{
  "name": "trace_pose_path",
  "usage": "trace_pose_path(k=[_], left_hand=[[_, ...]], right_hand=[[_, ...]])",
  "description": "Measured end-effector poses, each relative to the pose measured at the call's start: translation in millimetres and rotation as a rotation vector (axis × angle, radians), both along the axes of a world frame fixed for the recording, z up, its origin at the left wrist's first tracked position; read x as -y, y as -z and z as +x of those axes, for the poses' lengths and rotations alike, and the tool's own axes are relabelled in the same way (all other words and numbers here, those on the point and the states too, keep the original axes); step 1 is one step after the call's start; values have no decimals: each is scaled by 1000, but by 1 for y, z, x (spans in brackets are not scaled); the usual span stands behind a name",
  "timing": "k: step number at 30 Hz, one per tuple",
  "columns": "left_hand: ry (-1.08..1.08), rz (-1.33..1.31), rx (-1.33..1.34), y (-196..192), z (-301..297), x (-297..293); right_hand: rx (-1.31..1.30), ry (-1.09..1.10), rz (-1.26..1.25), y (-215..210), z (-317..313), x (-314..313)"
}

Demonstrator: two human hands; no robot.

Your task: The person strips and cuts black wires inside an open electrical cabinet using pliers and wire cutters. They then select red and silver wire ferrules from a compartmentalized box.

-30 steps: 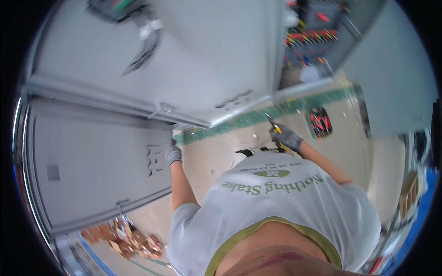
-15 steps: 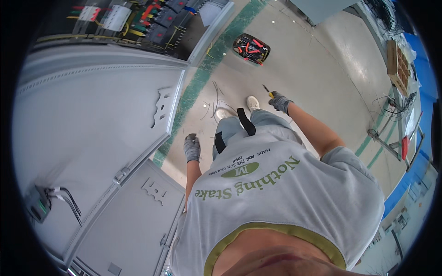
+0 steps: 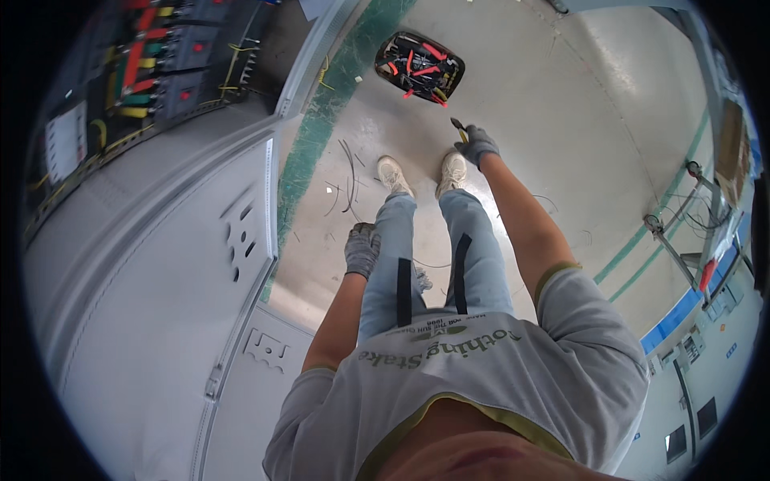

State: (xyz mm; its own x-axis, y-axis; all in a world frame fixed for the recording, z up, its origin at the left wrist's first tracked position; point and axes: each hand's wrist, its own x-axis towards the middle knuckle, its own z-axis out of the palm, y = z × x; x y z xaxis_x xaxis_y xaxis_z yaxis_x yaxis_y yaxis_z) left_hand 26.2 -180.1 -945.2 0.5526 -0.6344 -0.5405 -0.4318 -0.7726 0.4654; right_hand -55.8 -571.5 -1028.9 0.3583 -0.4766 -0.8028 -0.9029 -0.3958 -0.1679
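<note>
My right hand [image 3: 478,146], in a grey work glove, is closed around a pair of pliers [image 3: 459,130] with a yellow handle and a dark metal head. It is held out ahead of my right shoe, over the floor. My left hand [image 3: 362,250], gloved the same way, hangs beside my left knee with its fingers curled in, and nothing shows in it. Several cut pieces of dark wire [image 3: 350,180] lie on the floor beyond that hand. Farther ahead sits a black tool bin [image 3: 380,67] filled with red-handled hand tools.
At my left stands a grey cabinet with its door [image 3: 160,321] swung open, close to my left arm. Inside are red breakers and coloured busbars [image 3: 140,64]. A green line [image 3: 309,136] runs along the floor. On the right is a metal-framed cart [image 3: 682,260] with loose wires.
My view has shifted toward the cabinet's far side and the bin. The right hand has moved ahead with the pliers. The left hand has come in beside my knee, away from the cabinet door.
</note>
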Motion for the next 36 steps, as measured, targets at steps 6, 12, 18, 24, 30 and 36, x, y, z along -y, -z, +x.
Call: trace_pose_path(k=[6, 12, 18, 24, 30, 36], left_hand=[[-82, 80, -63, 67, -22, 27], [-103, 168, -61, 70, -3, 55], [-66, 199, -117, 70, 0, 70], [-96, 225, -125, 65, 1, 71], [-108, 208, -95, 71, 9, 66], [-100, 179, -78, 75, 13, 59]], right_hand=[[-60, -191, -87, 138, 79, 58], [-56, 28, -230, 290, 117, 84], [17, -122, -508, 376, 78, 81], [79, -412, -357, 305, 135, 77], [226, 130, -39, 403, 219, 86], [313, 375, -103, 407, 238, 54]])
